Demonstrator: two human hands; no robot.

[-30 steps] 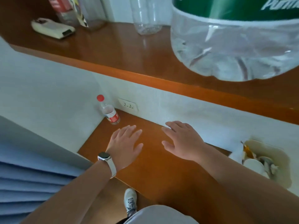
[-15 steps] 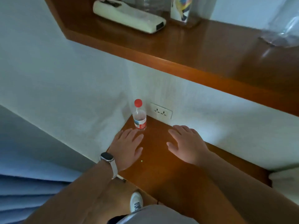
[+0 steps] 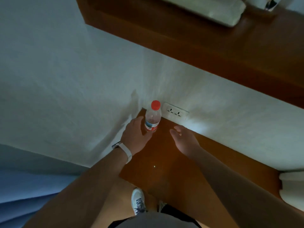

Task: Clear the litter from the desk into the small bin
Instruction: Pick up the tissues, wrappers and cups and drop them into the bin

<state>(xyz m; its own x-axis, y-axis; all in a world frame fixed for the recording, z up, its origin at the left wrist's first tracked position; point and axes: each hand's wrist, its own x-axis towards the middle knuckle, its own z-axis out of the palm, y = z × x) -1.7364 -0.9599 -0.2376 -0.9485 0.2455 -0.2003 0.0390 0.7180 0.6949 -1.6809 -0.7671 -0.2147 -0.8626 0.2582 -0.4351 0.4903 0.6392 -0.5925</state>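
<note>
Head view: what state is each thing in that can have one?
Clear plastic bottle with red cap: upright, capped, in the wooden desk corner.
Left hand: curled round the bottle's lower part.
Right hand: open, holding nothing.
White wall socket: nothing plugged in.

Behind the bottle [image 3: 152,116]: fingertips of the left hand [image 3: 134,134], grip impossible to tell. Too small to read: label [image 3: 151,125] print. Cut by top edge: pale box [image 3: 213,12]; by right edge: white object [image 3: 292,186]
</note>
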